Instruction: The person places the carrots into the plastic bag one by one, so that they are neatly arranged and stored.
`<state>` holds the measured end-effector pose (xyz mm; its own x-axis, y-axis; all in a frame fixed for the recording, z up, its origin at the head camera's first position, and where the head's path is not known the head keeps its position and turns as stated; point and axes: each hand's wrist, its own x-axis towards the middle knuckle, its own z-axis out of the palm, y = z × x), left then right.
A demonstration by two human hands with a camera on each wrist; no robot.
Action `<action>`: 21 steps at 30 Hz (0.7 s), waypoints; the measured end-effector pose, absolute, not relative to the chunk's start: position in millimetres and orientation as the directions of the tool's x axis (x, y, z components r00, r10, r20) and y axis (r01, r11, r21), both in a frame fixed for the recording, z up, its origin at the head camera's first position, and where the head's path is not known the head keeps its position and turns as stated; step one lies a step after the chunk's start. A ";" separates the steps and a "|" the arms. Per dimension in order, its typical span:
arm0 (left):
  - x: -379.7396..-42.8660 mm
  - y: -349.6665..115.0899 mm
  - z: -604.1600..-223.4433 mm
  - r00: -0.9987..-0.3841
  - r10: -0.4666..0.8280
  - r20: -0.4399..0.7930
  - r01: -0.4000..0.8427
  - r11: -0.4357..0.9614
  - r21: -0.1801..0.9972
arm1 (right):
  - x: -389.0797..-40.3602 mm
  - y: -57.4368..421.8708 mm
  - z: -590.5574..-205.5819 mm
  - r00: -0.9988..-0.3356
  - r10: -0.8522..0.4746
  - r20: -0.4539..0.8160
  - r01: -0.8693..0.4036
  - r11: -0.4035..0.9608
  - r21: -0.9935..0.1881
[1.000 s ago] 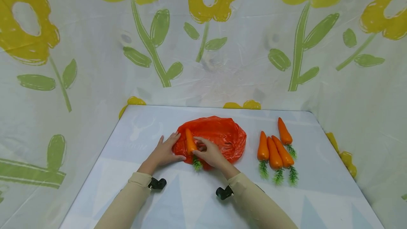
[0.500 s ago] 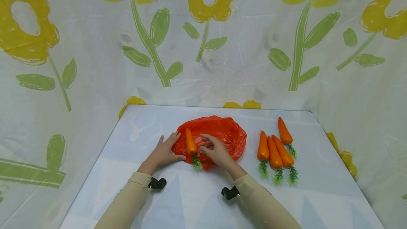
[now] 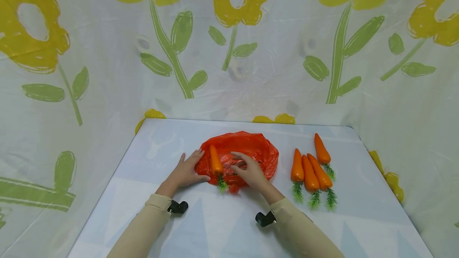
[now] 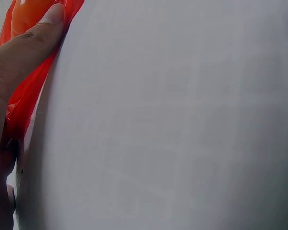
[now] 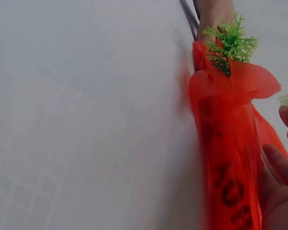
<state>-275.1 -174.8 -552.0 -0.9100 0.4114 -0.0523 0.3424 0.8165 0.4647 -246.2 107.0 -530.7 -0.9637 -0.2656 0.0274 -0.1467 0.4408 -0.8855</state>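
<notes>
A red plastic bag (image 3: 247,140) lies spread on the table, with dark lettering visible in the right wrist view. On its left part rests a carrot (image 3: 216,162) with a green leafy top (image 5: 233,45) that sticks out past the bag's near edge. My left hand (image 3: 184,172) lies with fingers spread on the bag's left edge; its thumb (image 4: 31,45) presses the red plastic. Just right of the carrot, my right hand (image 3: 252,174) hovers over the bag with loosely bent fingers and holds nothing.
Several more carrots with green tops lie to the right of the bag: a left one (image 3: 297,166), two beside it, and one farther back (image 3: 321,149). The white table (image 3: 229,226) meets a flower-printed cloth (image 3: 272,90) behind.
My right hand has let go of the carrot and drawn away to the right. The carrot stays on the bag, and my left hand has kept its place.
</notes>
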 end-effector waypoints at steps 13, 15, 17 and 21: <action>-273.9 -174.9 -552.1 -0.910 0.411 -0.043 0.347 0.815 0.463 | -247.0 122.8 -525.9 -0.970 -0.239 0.041 -0.146 0.440 -0.886; -273.9 -174.8 -552.2 -0.911 0.411 -0.044 0.345 0.814 0.467 | -246.5 124.5 -525.1 -0.971 -0.237 0.040 -0.144 0.440 -0.886; -273.9 -174.7 -552.3 -0.910 0.413 -0.045 0.345 0.813 0.470 | -246.1 126.5 -524.3 -0.971 -0.236 0.040 -0.145 0.445 -0.884; -273.9 -174.9 -552.7 -0.910 0.414 -0.039 0.349 0.811 0.470 | -246.2 130.8 -523.9 -0.972 -0.230 0.040 -0.143 0.452 -0.880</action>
